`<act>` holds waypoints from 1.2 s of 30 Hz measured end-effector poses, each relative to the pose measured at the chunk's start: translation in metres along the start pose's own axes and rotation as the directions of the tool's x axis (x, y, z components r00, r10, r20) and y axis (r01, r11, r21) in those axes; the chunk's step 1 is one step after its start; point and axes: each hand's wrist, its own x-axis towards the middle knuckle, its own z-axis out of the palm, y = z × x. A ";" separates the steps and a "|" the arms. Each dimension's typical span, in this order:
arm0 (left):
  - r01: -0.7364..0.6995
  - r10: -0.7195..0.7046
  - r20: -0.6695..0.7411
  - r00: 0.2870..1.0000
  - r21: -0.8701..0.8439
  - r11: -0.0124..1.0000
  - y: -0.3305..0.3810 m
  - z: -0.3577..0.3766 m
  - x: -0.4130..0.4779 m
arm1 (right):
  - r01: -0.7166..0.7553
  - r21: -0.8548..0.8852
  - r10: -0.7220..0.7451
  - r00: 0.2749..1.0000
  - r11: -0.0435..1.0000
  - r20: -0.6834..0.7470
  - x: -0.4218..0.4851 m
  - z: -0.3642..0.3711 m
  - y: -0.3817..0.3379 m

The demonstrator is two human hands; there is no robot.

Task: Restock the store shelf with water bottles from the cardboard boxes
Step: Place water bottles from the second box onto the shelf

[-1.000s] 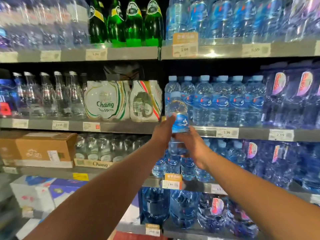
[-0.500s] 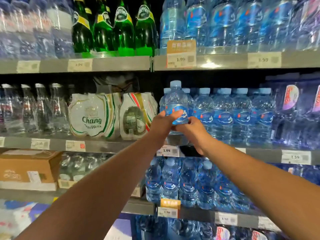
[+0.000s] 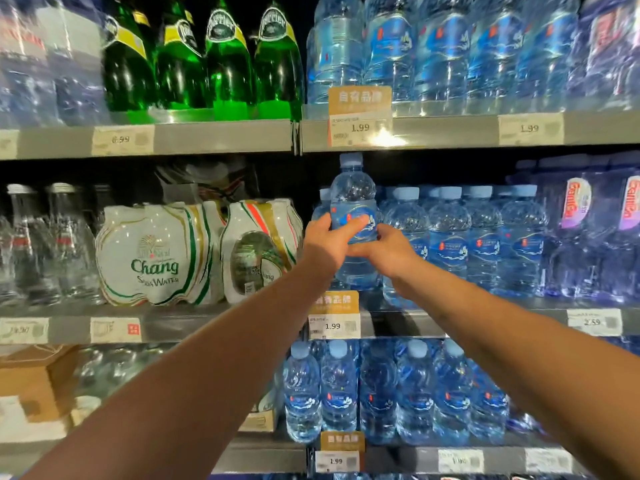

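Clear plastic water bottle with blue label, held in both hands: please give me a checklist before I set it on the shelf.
1. Left hand and right hand both grip the clear plastic water bottle: ok.
2. Bottle upright: ok.
3. Pale blue cap on: ok.
4. Blue label faces front: ok.
5. Free spot beside the row of matching bottles: cannot tell, hands hide it.
6. Base rests on the grey metal shelf: cannot tell.
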 end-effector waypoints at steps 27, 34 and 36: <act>-0.102 0.146 -0.156 0.977 0.256 0.961 -0.043 0.002 -0.009 | -0.056 -0.412 0.001 0.991 0.910 -0.132 0.007 0.014 0.021; -0.123 0.196 -0.162 0.967 0.376 0.918 -0.046 0.003 -0.005 | -0.038 -0.460 -0.034 0.989 0.887 -0.147 0.007 0.017 0.022; -0.110 0.185 -0.164 0.969 0.382 0.918 -0.046 0.003 -0.005 | -0.022 -0.483 -0.053 0.989 0.875 -0.141 0.007 0.015 0.023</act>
